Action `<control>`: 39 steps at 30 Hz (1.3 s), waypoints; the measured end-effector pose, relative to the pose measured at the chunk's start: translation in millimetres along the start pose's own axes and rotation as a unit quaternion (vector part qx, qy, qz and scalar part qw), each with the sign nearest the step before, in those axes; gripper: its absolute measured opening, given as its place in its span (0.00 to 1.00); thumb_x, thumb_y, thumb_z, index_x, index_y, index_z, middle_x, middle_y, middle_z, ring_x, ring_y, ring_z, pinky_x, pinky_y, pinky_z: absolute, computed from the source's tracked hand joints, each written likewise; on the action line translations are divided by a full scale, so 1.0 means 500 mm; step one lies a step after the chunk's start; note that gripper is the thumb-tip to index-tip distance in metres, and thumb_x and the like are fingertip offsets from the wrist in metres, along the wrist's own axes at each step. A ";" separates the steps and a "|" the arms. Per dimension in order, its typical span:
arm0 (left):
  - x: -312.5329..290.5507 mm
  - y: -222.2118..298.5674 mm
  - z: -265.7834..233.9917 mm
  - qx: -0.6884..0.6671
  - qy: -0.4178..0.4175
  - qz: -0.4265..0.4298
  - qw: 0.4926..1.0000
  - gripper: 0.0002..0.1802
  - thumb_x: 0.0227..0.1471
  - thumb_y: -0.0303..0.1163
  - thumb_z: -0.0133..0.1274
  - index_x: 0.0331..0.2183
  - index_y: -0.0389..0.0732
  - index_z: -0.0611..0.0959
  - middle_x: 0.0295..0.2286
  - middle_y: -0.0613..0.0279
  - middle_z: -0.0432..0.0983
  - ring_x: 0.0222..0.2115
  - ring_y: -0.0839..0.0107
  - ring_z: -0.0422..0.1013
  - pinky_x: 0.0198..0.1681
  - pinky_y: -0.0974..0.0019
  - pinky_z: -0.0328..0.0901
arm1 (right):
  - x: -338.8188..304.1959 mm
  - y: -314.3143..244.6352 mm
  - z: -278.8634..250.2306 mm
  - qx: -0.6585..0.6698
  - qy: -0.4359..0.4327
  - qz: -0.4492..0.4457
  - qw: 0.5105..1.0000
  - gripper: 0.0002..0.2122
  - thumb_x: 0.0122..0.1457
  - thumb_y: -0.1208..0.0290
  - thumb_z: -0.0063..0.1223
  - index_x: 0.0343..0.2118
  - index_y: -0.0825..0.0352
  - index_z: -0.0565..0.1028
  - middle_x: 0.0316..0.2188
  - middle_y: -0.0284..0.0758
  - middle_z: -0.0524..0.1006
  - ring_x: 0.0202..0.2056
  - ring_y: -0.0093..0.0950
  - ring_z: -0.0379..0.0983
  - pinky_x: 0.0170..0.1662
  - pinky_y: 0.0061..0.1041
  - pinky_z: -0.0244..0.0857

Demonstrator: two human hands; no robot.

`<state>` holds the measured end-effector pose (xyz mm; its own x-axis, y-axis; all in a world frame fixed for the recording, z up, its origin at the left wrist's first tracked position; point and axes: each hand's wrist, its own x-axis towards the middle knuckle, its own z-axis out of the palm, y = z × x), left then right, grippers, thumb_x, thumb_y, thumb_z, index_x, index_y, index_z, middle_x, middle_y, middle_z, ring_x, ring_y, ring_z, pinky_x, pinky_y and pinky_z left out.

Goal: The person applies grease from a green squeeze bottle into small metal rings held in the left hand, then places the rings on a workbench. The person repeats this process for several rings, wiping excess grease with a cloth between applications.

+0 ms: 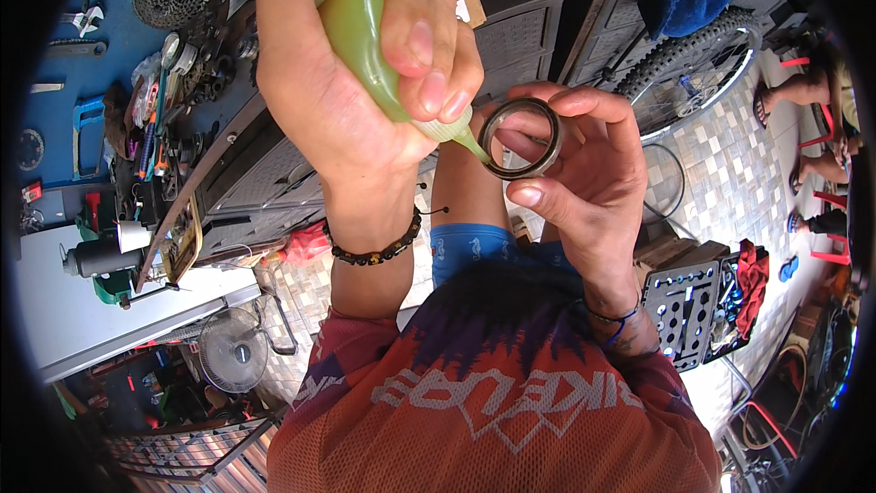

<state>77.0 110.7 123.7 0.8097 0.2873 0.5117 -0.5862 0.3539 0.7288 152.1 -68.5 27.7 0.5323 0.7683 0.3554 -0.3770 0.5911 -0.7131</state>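
Tiled workshop floor (pixel 721 164) lies below; the left hand (pixel 319 82) clamps a green squeeze bottle (pixel 354 27), nozzle (pixel 474 144) against the metal bearing ring (pixel 553 141) the right hand (pixel 598 160) pinches; coating seems begun, coverage unclear.

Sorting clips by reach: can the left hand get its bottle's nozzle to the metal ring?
Probably yes: the left hand holds the green bottle with its nozzle at the metal ring, and the right hand leaves that spot uncovered.

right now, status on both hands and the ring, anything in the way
Left hand wrapped around green squeeze bottle; right hand holding dark ring by its edge. Nozzle at ring's rim. Nothing seen in between.
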 end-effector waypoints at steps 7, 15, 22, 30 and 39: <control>-0.001 0.000 0.004 0.000 0.001 0.003 1.000 0.26 0.71 0.42 0.29 0.33 0.39 0.78 0.16 0.65 0.68 0.12 0.72 0.61 0.13 0.66 0.62 | -0.001 -0.002 -0.001 -0.003 0.005 -0.001 1.000 0.31 0.49 0.93 0.66 0.55 0.69 0.66 0.58 0.45 0.68 0.57 0.31 0.73 0.58 0.33 0.75; -0.002 0.000 0.002 -0.005 -0.002 0.003 1.000 0.27 0.71 0.42 0.28 0.33 0.39 0.79 0.15 0.64 0.68 0.11 0.71 0.61 0.13 0.66 0.63 | -0.001 0.003 0.000 -0.018 0.003 -0.021 1.000 0.31 0.49 0.94 0.66 0.55 0.68 0.66 0.58 0.45 0.68 0.58 0.32 0.72 0.59 0.33 0.74; -0.002 0.001 0.005 -0.005 -0.001 0.002 1.000 0.27 0.71 0.42 0.28 0.32 0.39 0.78 0.15 0.63 0.68 0.11 0.71 0.61 0.13 0.65 0.62 | -0.001 0.003 0.004 -0.043 0.016 -0.031 0.998 0.32 0.47 0.90 0.69 0.55 0.67 0.66 0.57 0.49 0.69 0.58 0.36 0.73 0.63 0.35 0.70; -0.004 0.001 0.010 0.003 0.007 0.010 1.000 0.26 0.71 0.42 0.29 0.32 0.38 0.78 0.15 0.63 0.68 0.11 0.71 0.61 0.14 0.65 0.63 | -0.001 0.002 0.004 -0.055 0.018 -0.035 0.998 0.32 0.46 0.92 0.69 0.53 0.66 0.66 0.56 0.42 0.70 0.58 0.33 0.72 0.62 0.34 0.69; -0.005 -0.001 0.014 0.009 0.019 0.010 1.000 0.27 0.71 0.42 0.29 0.31 0.39 0.78 0.15 0.64 0.67 0.11 0.71 0.60 0.13 0.65 0.62 | -0.005 0.005 0.006 -0.112 0.030 -0.088 0.989 0.32 0.45 0.90 0.72 0.52 0.68 0.66 0.54 0.44 0.70 0.56 0.33 0.73 0.60 0.32 0.71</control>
<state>75.5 103.5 125.0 0.7960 0.3279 0.5088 -0.6013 0.3322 0.7267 147.5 -68.0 26.7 0.6215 0.6381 0.4544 -0.1007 0.6403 -0.7615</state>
